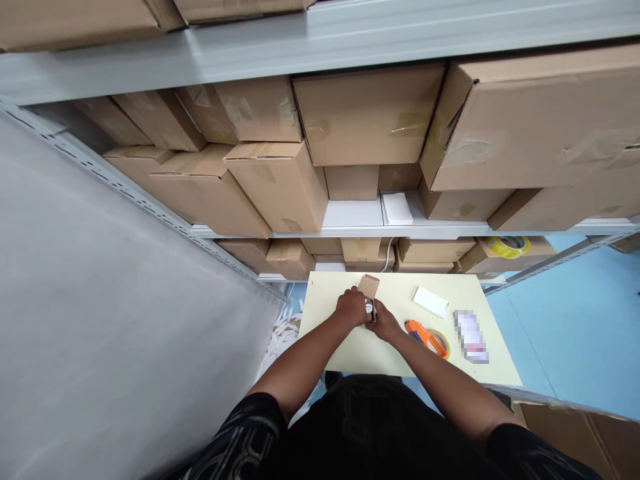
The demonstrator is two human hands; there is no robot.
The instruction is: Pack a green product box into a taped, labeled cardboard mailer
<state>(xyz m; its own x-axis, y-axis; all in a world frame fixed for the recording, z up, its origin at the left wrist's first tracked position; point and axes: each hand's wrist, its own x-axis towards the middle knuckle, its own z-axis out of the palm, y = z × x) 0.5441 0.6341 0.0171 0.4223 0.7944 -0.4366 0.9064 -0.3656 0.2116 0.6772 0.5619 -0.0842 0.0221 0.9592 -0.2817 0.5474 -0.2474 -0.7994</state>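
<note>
A small brown cardboard box (369,287) is held over the pale yellow table, its flap standing up on the far side. My left hand (351,308) is closed around the box's left side, with the fingers bent over its open top. From the right, my right hand (387,323) grips the lower right side of the box. A shiny silver and white round item (369,307) shows in the opening between my hands; its kind is too small to make out. Some of my fingertips are hidden.
On the table (350,360) lie a white flat box (431,302), an orange tape dispenser (425,337) with a tape roll, and a blurred printed packet (471,337). Shelves (350,215) of cardboard boxes rise behind. Yellow tape (509,247) sits on a lower box. A grey wall (125,300) stands left.
</note>
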